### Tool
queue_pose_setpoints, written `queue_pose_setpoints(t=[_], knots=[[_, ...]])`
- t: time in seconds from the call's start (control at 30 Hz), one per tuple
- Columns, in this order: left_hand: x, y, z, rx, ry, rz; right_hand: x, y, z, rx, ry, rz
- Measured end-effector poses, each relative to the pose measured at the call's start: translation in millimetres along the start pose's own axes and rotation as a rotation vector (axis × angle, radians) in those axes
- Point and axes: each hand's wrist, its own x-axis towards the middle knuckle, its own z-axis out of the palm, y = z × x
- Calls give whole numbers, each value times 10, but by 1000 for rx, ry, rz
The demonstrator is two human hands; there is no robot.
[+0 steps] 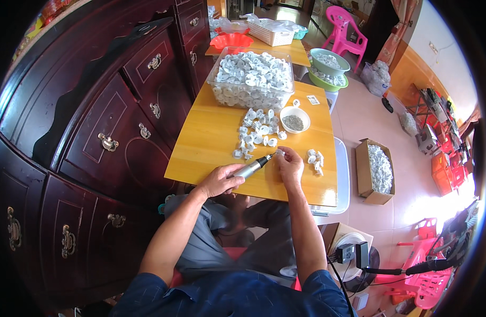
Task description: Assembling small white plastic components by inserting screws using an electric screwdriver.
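Note:
My left hand [219,180] grips a slim silver electric screwdriver [252,167] whose dark tip points up and right. My right hand [290,164] pinches a small white plastic part [279,152] right at the tool's tip, above the yellow wooden table [206,142]. A loose heap of white parts [256,132] lies just beyond the hands. A few more white parts [315,160] sit to the right of my right hand. A small white bowl [295,120] holds tiny dark screws.
A clear plastic tub [251,78] full of white parts stands at the table's far end. A dark wooden cabinet [95,132] lines the left. On the floor to the right are a cardboard box of parts [378,170], green bowls [328,67] and a pink chair [347,33].

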Motion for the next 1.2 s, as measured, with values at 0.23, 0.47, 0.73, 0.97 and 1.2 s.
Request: queue_pose_setpoints(t=[0.23,0.47,0.73,0.97,1.2], knots=[[-36,129,37,45,-2,-70,-33,36,-4,-161,31,-139],[-28,74,-14,-1,-12,-41,-85,-36,7,-245,28,-315],[-3,133,23,-5,-21,-90,-63,3,-49,-234,13,-294],[-18,123,14,-10,-41,-88,-8,-63,-111,-202,-42,-165],[-23,111,10,-40,-30,-61,296,-357,-699,-781,-49,-378]])
